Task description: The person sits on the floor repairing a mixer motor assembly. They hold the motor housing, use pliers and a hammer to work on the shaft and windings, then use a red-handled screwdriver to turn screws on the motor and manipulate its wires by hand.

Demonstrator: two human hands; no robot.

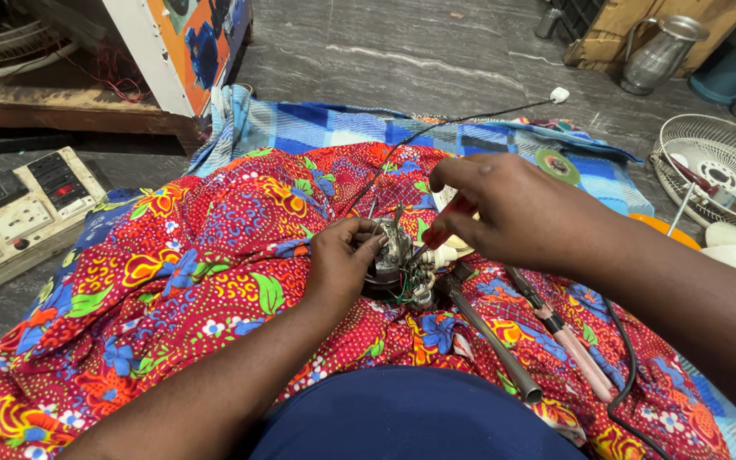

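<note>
The left hand [340, 260] grips a small wired part [392, 255] on the floral cloth [215, 247] (over the lap). The right hand [504, 209] pinches a red-handled screwdriver [443, 228], tip at the part. A metal tube [491, 336] lies beside.

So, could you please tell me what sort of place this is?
Probably a small electrical repair workshop, worked at floor level: a fan guard and switchboard lie on the stone floor, beside a wired motor part.

The left hand [340, 260] grips a small motor part [391, 255] on the floral cloth [198, 255]; beside the part, the right hand [504, 213] holds a red-handled screwdriver [445, 228].
</note>
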